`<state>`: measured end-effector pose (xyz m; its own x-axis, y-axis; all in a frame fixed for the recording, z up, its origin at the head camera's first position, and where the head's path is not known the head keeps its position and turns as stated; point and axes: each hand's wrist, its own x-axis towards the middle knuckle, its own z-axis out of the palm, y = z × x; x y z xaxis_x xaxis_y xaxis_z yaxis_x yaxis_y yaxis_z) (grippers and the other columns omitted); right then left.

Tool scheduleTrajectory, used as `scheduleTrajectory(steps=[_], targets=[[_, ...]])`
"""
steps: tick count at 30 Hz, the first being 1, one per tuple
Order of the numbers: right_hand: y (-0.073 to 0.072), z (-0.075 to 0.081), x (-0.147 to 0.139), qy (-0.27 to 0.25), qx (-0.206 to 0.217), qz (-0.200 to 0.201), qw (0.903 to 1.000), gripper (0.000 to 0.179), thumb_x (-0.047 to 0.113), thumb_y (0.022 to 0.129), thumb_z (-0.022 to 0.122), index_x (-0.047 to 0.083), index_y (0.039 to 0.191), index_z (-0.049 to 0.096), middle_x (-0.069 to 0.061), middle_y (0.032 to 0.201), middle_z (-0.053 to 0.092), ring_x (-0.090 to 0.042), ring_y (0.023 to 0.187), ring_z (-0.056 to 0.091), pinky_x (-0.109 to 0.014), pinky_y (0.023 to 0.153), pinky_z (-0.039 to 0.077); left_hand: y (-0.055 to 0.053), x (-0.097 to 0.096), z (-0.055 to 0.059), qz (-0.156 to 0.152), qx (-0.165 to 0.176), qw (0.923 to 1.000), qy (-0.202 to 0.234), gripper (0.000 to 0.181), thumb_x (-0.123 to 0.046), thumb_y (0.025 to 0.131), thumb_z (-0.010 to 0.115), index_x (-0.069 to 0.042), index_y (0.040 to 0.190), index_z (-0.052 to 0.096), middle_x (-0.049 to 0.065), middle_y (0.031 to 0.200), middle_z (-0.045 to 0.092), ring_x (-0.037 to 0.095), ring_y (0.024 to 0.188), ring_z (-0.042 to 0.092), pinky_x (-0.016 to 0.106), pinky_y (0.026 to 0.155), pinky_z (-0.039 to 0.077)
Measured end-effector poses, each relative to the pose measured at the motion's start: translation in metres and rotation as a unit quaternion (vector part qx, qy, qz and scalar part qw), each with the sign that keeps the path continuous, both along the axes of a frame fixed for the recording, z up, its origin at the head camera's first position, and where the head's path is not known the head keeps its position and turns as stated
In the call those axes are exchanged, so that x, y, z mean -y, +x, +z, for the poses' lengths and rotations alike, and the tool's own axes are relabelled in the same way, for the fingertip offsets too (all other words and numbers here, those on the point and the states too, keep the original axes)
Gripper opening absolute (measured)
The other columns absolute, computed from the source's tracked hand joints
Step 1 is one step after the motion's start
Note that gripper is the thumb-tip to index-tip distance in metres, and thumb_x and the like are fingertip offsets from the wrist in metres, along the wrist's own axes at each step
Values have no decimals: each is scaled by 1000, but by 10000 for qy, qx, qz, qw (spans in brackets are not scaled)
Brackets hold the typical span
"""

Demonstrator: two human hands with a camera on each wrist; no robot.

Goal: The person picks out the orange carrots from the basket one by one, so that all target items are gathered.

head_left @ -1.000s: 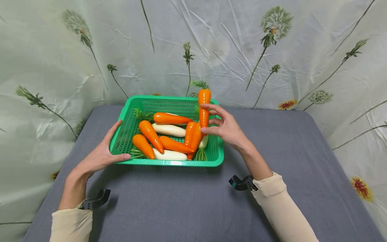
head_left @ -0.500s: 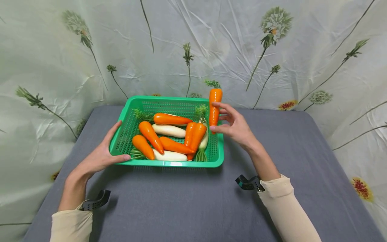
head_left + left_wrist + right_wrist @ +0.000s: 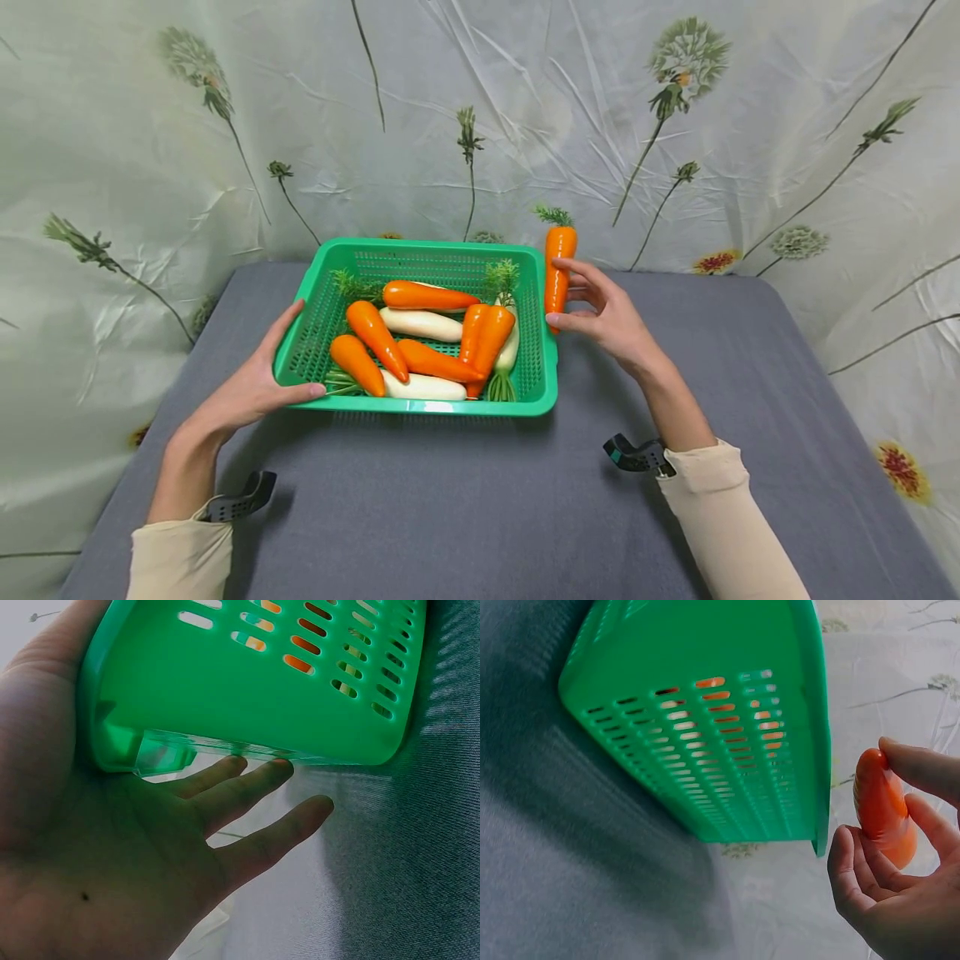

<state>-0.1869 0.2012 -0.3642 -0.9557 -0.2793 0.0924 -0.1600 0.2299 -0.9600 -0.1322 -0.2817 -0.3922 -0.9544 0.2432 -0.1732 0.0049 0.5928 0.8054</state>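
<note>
Beside the right rim of the green basket (image 3: pixel 495 407), the glossy carrot (image 3: pixel 557 287) looks light, stiff and slippery, best taken round its body, where the right hand (image 3: pixel 611 321) has its pinching grip, while the left hand's (image 3: pixel 251 387) grip spreads against the basket's left end.

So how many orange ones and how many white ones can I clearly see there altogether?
Orange carrots: 7 (6 in the green basket, 1 held in the right hand)
White radishes: 3, all in the basket
Total: 10 clearly seen; a pale sliver beside the rearmost carrot is too hidden to count.
</note>
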Motion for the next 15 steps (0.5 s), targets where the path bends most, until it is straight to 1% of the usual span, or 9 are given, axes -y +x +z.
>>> scheduleTrajectory(steps=[5, 7, 9, 12, 14, 15], targets=[[1, -5, -6, 205, 65, 6, 9998, 73, 3, 93, 75, 20, 158, 45, -16, 147, 53, -28, 122, 56, -23, 90, 54, 1, 0, 0, 26, 36, 10000, 40, 121, -21, 89, 82, -47, 164, -10, 13, 176, -5, 40, 138, 33, 36, 99, 32], [1, -7, -8, 309, 74, 18, 9995, 73, 5, 94, 75, 21, 158, 44, -16, 148, 53, -29, 124, 56, -24, 92, 53, 1, 0, 0, 51, 50, 10000, 39, 121, -22, 89, 82, -48, 164, -10, 12, 176, -5, 40, 139, 31, 37, 100, 32], [1, -8, -10, 389, 80, 21, 9992, 73, 6, 94, 75, 21, 159, 44, -17, 149, 52, -31, 125, 56, -26, 94, 51, 1, 0, 0, 58, 49, 10000, 33, 122, -22, 89, 82, -47, 164, -10, 12, 176, -6, 40, 140, 29, 42, 102, 32], [0, -12, -12, 431, 119, -3, 9990, 74, 6, 94, 75, 21, 159, 44, -16, 149, 52, -32, 126, 56, -30, 98, 49, 1, 0, 0, 63, 48, 10000, -2, 122, -23, 89, 82, -48, 164, -11, 13, 176, -5, 40, 139, 30, 45, 102, 32], [-1, -16, -14, 433, 143, -33, 9990, 74, 6, 94, 75, 21, 159, 44, -16, 149, 52, -32, 126, 56, -32, 99, 49, 1, 0, 0, 52, 31, 10000, 16, 121, -23, 89, 81, -48, 164, -11, 14, 176, -5, 40, 138, 31, 43, 100, 33], [-2, -18, -14, 440, 168, -39, 9989, 74, 6, 94, 76, 21, 158, 44, -16, 150, 51, -33, 126, 56, -33, 99, 49, 1, 0, 0, 63, 39, 10000, 20, 121, -23, 89, 82, -48, 164, -10, 14, 176, -4, 39, 137, 31, 40, 100, 33]])
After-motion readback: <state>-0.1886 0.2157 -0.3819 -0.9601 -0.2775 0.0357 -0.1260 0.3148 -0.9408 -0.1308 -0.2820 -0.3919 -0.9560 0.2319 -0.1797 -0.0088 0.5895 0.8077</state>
